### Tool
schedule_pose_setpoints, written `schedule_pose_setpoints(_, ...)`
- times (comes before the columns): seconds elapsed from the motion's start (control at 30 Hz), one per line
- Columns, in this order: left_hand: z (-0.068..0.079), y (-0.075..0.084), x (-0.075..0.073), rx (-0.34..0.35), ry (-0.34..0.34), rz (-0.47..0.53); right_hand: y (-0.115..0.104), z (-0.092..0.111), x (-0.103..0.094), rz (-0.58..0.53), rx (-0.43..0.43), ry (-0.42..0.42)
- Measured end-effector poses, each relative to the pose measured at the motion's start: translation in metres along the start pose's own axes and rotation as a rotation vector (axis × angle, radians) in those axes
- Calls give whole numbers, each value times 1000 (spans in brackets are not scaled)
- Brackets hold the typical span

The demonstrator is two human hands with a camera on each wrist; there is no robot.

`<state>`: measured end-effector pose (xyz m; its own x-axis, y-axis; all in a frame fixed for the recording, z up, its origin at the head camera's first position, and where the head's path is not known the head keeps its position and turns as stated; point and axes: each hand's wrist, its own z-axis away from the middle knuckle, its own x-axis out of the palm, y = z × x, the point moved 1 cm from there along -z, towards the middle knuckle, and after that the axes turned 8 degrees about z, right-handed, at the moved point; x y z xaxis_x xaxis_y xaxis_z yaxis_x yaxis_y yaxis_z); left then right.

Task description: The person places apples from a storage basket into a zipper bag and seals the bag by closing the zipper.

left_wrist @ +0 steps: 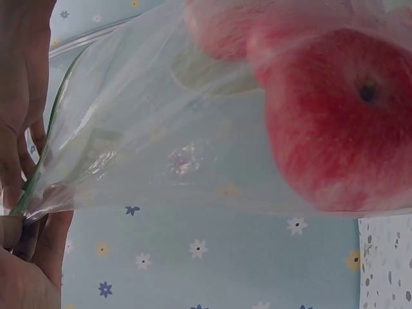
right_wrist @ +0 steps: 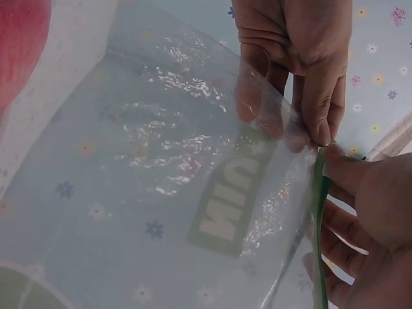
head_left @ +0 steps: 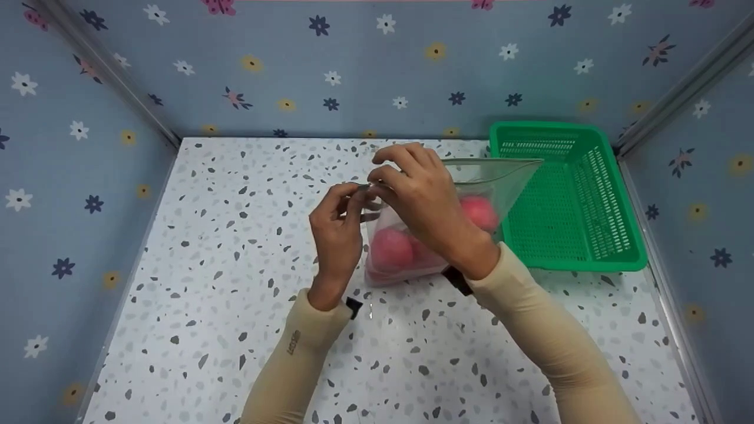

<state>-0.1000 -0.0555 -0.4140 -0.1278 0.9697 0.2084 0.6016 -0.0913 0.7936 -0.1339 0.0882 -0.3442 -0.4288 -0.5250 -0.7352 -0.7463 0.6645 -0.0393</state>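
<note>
A clear zip bag (head_left: 500,182) holds several red apples (head_left: 392,249), which sit low in it. My left hand (head_left: 337,238) pinches the bag's upper left corner between thumb and fingers. Beside it, my right hand (head_left: 425,197) pinches the green zip strip (right_wrist: 320,219) close to that same corner, the two thumbs almost meeting in the right wrist view. To the right of my hands, the bag's mouth edge stretches out toward the basket. One large apple (left_wrist: 335,129) shows through the plastic in the left wrist view. Printed lettering (right_wrist: 225,199) marks the bag's side.
A green plastic basket (head_left: 633,235) stands at the back right of the speckled white table (head_left: 235,235), and the bag's right corner overlaps it in the head view. Flowered walls (head_left: 353,70) enclose the table at the back and both sides.
</note>
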Motion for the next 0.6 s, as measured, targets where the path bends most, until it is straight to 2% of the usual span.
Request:
schedule_pose_setpoints(0.37, 1, 1, 0, -35, 15, 18, 7, 4, 1, 24, -13, 20)
schedule_pose_setpoints(0.6, 0, 0, -1, -33, 16, -3, 13, 8, 0, 38, -34, 45)
